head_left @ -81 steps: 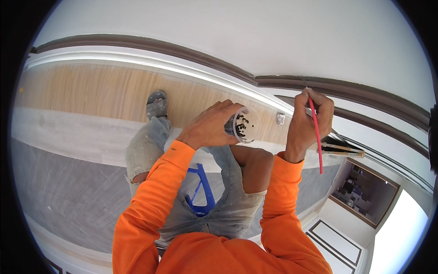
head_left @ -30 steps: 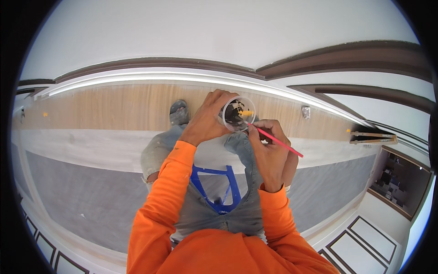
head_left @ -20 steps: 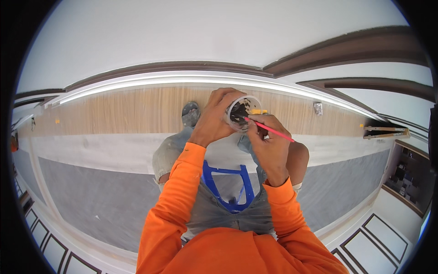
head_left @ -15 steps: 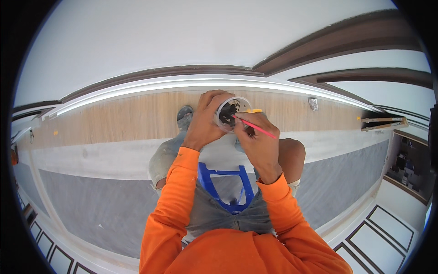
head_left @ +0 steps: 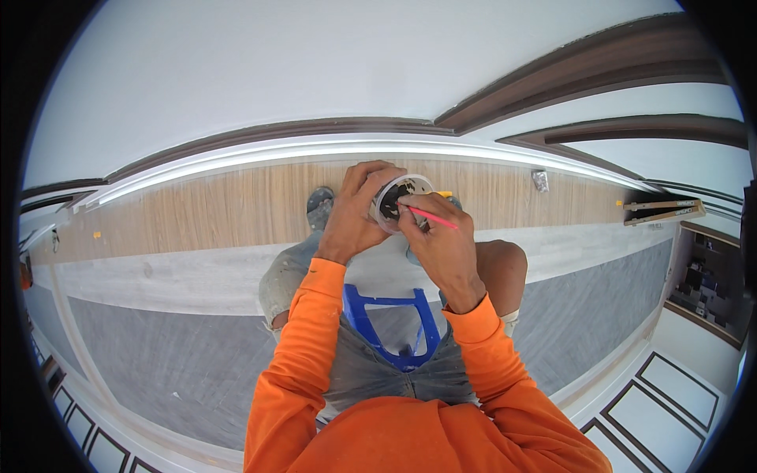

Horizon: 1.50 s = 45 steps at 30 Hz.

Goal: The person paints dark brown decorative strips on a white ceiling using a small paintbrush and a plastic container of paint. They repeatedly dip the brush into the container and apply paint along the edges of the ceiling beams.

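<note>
My left hand (head_left: 356,211) is closed around the side of a clear plastic cup (head_left: 421,184), tilted so its mouth faces me. Dark brown or black paint coats the cup's bottom and inner wall. In my right hand (head_left: 447,246) a thin pink-red handled paintbrush (head_left: 434,217) is pinched between thumb and fingers. The brush's working end points into the cup, and my right fingers hide part of it. A small yellow thing (head_left: 444,194) shows just beyond the cup, mostly covered. Both hands are above the floor between my knees.
Beneath me is a blue plastic stool (head_left: 428,319). Ahead, a white wall (head_left: 260,71) with dark brown trim (head_left: 315,126) meets the wood-look floor strip (head_left: 197,205). A shiny packet (head_left: 540,180) lies right of my feet. A wooden-edged object (head_left: 665,211) is at far right.
My right hand has moved slightly left, bringing the brush further into the cup. The cup is tilted a little differently, while my left hand keeps its hold.
</note>
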Motion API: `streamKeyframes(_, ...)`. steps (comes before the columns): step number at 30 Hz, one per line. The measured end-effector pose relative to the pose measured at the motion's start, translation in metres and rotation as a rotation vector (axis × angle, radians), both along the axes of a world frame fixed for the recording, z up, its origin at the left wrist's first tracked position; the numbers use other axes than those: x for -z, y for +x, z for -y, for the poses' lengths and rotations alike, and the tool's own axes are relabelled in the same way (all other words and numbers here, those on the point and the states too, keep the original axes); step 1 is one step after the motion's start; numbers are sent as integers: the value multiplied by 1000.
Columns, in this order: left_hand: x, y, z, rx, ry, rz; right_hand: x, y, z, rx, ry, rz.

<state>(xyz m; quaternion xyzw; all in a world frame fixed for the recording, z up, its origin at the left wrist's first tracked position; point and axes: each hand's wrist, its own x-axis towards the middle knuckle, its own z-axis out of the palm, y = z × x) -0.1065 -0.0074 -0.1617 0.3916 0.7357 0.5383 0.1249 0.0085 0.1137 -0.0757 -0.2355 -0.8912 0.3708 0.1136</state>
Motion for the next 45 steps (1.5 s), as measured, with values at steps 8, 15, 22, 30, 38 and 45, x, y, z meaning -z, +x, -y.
streamKeyframes(8,-4,1,-2,-8,28,19,1,-2,1,1,12,-21)
streamKeyframes(15,-5,3,-1,-5,27,13,-1,0,2,-14,17,19)
streamKeyframes(22,-3,2,-1,6,4,3,-10,3,-3,8,-1,-9)
streamKeyframes(30,-1,2,-2,29,-62,28,-8,11,-12,18,-70,-4)
streamKeyframes(38,8,-5,-4,-136,-129,189,19,11,-38,518,-1025,-516)
streamKeyframes(45,11,-5,-6,-191,-196,193,71,-29,-54,597,-656,-632)
